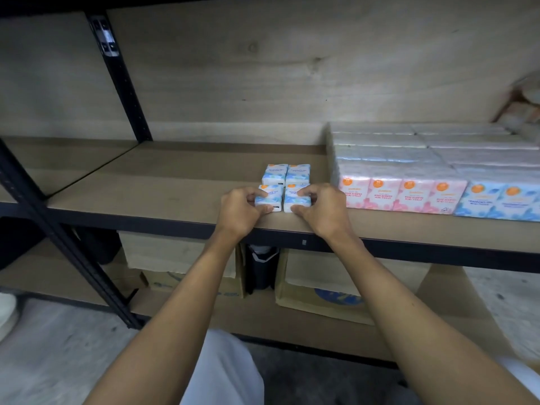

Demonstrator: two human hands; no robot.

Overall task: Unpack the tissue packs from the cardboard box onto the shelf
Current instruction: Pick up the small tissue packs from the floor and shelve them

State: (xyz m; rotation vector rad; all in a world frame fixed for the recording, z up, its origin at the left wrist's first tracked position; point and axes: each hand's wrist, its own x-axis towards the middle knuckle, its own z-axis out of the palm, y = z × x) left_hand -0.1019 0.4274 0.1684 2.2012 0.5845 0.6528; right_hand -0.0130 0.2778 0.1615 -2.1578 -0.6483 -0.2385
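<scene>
Small blue-and-white tissue packs lie flat on the brown shelf board [163, 185] in a two-by-two block. My left hand [239, 210] grips the front left pack [271, 197] by its left side. My right hand [320, 210] grips the front right pack [295, 198] by its right side. Both front packs rest on the board near its front edge and touch each other. Behind them lie the rear left pack [274, 173] and the rear right pack [298, 173]. The source cardboard box is not identifiable in this view.
A large block of pink tissue packs [400, 194] and blue tissue packs [502, 201] fills the shelf's right side. A black upright post [122, 80] stands at the back left. Cardboard boxes [321, 290] and a dark container [261, 267] sit on the lower shelf.
</scene>
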